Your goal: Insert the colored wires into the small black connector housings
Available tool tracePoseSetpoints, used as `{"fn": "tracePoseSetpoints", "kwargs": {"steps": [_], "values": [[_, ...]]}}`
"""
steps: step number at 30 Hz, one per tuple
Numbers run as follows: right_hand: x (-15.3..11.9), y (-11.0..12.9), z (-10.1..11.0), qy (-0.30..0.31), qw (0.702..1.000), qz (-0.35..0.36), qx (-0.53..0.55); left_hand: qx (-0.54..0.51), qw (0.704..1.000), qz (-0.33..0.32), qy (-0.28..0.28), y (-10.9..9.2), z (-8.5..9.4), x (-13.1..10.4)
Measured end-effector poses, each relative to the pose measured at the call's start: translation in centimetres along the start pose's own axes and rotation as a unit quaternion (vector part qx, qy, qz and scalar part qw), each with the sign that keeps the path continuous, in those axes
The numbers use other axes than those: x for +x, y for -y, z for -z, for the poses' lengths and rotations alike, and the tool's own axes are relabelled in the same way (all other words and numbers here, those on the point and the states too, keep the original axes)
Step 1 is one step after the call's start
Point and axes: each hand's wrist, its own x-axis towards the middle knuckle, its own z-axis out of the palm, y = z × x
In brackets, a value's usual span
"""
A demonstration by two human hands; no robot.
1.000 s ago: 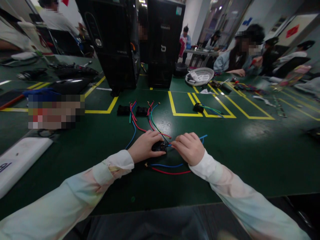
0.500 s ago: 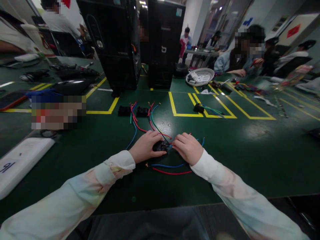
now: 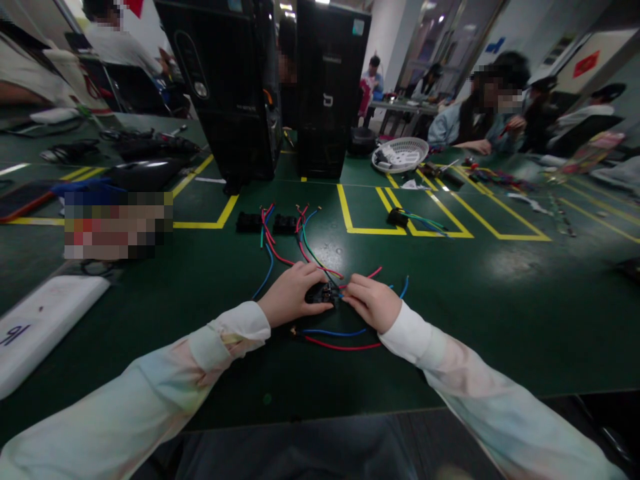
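My left hand (image 3: 290, 293) is closed around a small black plastic housing (image 3: 315, 294), its thumb below and its fingers above. Close to the housing's right side, my right hand (image 3: 373, 301) pinches a blue wire; its fingertips hide much of the grip. A red wire (image 3: 375, 273) sticks out beyond those fingers, and a blue wire end (image 3: 405, 287) shows to their right. Nearer me, a loose blue wire (image 3: 333, 332) and a red wire (image 3: 343, 347) lie on the green table (image 3: 250, 387). Ahead are two black blocks (image 3: 249, 222) with red, blue and green wires.
Two black computer towers (image 3: 323, 100) stand at the back. Right of them is a white basket (image 3: 420, 150) with parts in it. A black piece with wires (image 3: 397, 217) lies by yellow tape. At left rests a long white box (image 3: 55, 320). A co-worker (image 3: 450, 123) sits across the table.
My right hand has shifted slightly left and down, uncovering more of the red wire above it. My left hand and the black housing stay in place.
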Motion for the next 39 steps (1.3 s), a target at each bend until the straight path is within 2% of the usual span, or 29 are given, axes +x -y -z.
{"fn": "tracePoseSetpoints", "kwargs": {"steps": [7,11,16,21,25,31,39], "values": [[0.1,-0.2,0.1,0.016,0.999,-0.010,0.037,-0.005,1.000,-0.001,-0.002,0.1,-0.1,0.0],[0.1,0.2,0.1,0.017,1.000,-0.020,-0.002,-0.009,1.000,-0.002,-0.004,0.0,-0.1,0.0],[0.1,0.4,0.3,-0.024,0.994,0.000,-0.104,-0.005,1.000,0.000,-0.002,0.0,0.0,0.1],[0.2,0.2,0.9,-0.084,0.989,0.017,-0.118,0.001,1.000,-0.002,0.000,0.0,0.0,0.0],[0.3,0.4,1.4,-0.100,0.984,0.041,-0.139,0.001,1.000,0.001,0.001,-0.1,0.1,0.0],[0.3,0.9,1.9,-0.090,0.984,0.031,-0.148,-0.001,1.000,-0.001,0.003,0.0,0.1,0.0],[0.2,0.1,1.0,-0.026,0.994,0.022,-0.105,-0.002,1.000,0.001,0.004,0.0,0.1,0.0]]}}
